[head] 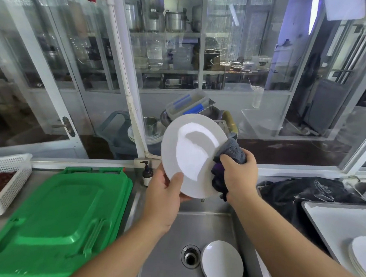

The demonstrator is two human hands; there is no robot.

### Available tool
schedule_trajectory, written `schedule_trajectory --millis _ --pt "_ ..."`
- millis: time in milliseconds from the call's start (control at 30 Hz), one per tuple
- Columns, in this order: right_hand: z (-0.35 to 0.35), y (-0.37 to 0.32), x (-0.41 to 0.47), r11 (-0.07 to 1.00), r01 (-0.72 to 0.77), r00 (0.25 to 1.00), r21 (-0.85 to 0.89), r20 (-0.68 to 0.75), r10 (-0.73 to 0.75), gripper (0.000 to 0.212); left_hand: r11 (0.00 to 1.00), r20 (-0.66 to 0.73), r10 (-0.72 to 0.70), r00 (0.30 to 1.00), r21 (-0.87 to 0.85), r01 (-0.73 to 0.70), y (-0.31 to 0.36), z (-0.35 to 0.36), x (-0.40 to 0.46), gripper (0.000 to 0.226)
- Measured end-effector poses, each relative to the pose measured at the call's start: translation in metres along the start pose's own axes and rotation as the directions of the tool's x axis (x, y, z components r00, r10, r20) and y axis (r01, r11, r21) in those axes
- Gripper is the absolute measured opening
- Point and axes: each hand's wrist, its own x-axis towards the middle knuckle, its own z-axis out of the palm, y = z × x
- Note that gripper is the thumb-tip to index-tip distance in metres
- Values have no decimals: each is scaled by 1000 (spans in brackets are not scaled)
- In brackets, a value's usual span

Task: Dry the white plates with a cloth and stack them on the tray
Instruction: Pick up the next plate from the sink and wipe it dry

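I hold a white plate [191,151] tilted up above the steel sink [168,243]. My left hand [164,194] grips its lower left rim, thumb on the face. At the plate's right rim my right hand [239,175] grips a grey and purple cloth [230,153] against it. Another white plate [222,264] leans in the sink beside the drain [190,256]. On the grey tray [326,218] at the right lies a stack of white plates [362,255], partly cut off by the frame edge.
A green plastic lid [57,214] covers the counter on the left, with a white basket [3,182] of dark red bits beyond it. A soap bottle [147,172] stands behind the sink. A black bag [302,191] lies at the right. Glass panes close off the back.
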Motion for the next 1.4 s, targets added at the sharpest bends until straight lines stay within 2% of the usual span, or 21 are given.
schedule_trajectory --millis 100,200,267,400,467,700,833,967,1067,1200,1400 --pt "-3 -6 5 999 33 999 -31 20 -33 40 999 43 -37 998 -20 38 2 -2 0 40" --pt "-4 -17 9 986 132 989 -106 87 -123 34 997 69 -81 994 -2 81 20 -10 9 29" --pt "-7 -25 12 962 221 969 -159 145 -199 37 993 93 -119 989 38 116 36 -19 21 28" --pt "-12 -44 17 859 422 893 -290 298 -338 50 974 247 -184 951 175 143 59 -37 40 47" --pt "-13 -49 19 837 456 871 -304 343 -350 56 968 271 -195 943 207 141 61 -39 41 52" --pt "-12 -39 18 725 540 836 -427 376 -401 36 990 192 -131 973 85 116 46 -27 28 47" --pt "-11 -18 11 608 568 822 -555 349 -450 43 997 72 -61 996 48 58 41 -17 24 50" --pt "-13 -4 -11 461 591 802 -662 421 -424 37 999 -18 -17 1000 32 18 38 -15 29 48" --pt "-14 6 -34 383 672 735 -635 507 -449 32 998 -38 -6 999 64 9 33 -13 30 49" --pt "-7 2 -51 368 800 599 -474 658 -456 28 997 -3 -27 1000 69 27 21 -7 21 52" --pt "16 -38 -22 320 855 518 -408 653 -552 34 990 59 8 998 142 -16 6 2 -1 41"
